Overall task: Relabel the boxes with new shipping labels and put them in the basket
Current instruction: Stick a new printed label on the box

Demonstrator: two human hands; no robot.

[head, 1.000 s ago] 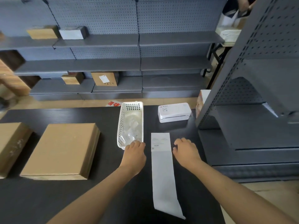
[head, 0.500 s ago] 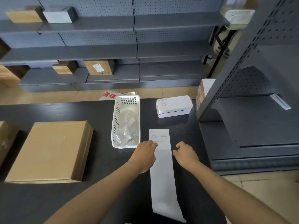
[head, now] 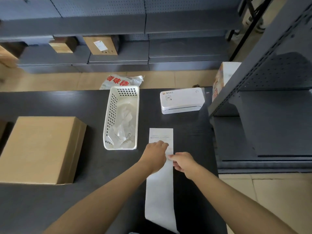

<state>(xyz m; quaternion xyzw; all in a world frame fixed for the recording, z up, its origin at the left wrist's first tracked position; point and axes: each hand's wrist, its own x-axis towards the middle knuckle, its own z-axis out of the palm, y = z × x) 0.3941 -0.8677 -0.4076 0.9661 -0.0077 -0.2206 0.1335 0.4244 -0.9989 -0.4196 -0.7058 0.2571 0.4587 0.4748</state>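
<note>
Both hands (head: 168,157) now on label strip (head: 160,191)

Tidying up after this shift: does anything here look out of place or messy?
Yes: a white plastic bag with red lettering lies crumpled on the floor beyond the table's far edge. The white basket holds crumpled paper scraps, not boxes.

A long white paper strip of shipping labels (head: 160,196) lies flat on the dark desk (head: 84,208), running away from the viewer, with faint print at its far end and its near end hanging over the desk edge. Just left of its far end stands a white perforated plastic basket (head: 109,115) holding crumpled white paper scraps. Well to the left lies a flat, closed brown cardboard box (head: 38,149)
</note>
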